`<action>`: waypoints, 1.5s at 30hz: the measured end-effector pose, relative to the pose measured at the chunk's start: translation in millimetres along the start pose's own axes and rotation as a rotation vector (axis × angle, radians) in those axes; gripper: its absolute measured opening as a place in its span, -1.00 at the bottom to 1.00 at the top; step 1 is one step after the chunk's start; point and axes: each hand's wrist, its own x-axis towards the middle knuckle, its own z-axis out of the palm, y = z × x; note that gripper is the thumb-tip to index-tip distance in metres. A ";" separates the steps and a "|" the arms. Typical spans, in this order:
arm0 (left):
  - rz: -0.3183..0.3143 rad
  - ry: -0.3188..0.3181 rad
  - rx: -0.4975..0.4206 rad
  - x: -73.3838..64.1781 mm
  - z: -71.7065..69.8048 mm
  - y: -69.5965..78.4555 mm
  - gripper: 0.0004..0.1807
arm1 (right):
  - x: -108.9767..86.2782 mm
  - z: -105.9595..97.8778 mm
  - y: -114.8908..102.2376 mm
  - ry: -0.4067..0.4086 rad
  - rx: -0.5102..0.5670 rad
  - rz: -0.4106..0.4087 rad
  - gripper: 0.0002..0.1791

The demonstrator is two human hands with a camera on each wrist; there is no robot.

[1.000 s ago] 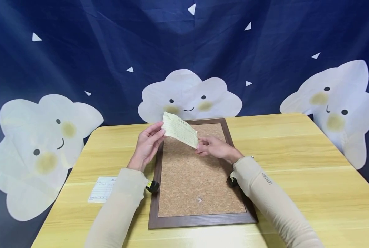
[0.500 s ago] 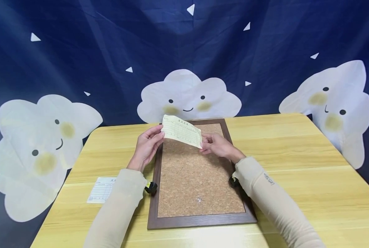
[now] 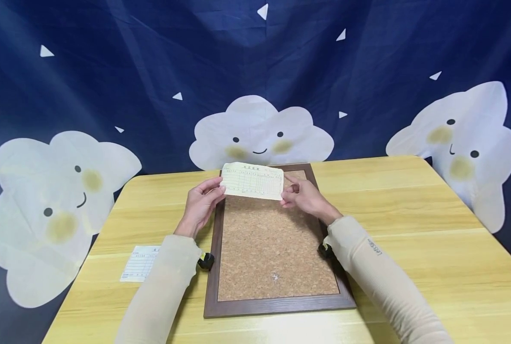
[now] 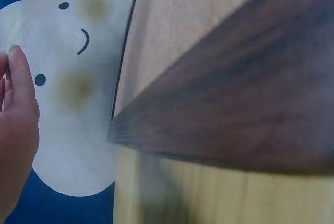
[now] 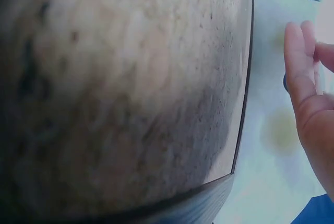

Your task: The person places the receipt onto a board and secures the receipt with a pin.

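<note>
A pale yellow printed receipt slip (image 3: 251, 180) is held up over the far end of a cork board (image 3: 277, 248) with a dark brown frame. My left hand (image 3: 200, 203) pinches its left edge between thumb and fingers. At the slip's lower right corner, my right hand (image 3: 307, 197) pinches with thumb and fingers. The slip faces me, nearly level, with table lines printed on it. In the left wrist view the left hand (image 4: 18, 114) shows at the edge; in the right wrist view the right hand (image 5: 313, 98) appears beside a pale strip of the slip.
A second printed slip (image 3: 139, 263) lies on the wooden table (image 3: 410, 229) left of the board, partly covered by the left sleeve. A small whitish mark (image 3: 275, 276) shows on the cork near its front. Behind the table hangs a blue curtain (image 3: 221, 52) with cloud faces.
The slip has turned from a steep slant to nearly level and flattened toward me. My right hand has shifted slightly right and up; the left has barely moved.
</note>
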 end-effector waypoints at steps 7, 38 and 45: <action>-0.033 0.009 0.168 4.1 -3.7 -5.7 -0.57 | -0.5 -2.9 -0.4 0.026 -0.022 -0.043 -0.30; -0.071 -0.270 1.113 18.4 19.5 -12.3 -0.75 | -0.1 -12.6 1.6 -0.002 -0.291 0.187 -0.52; -0.098 -0.283 1.129 19.6 20.2 -11.8 -0.71 | 1.8 -15.5 2.0 -0.001 -0.382 0.191 -0.52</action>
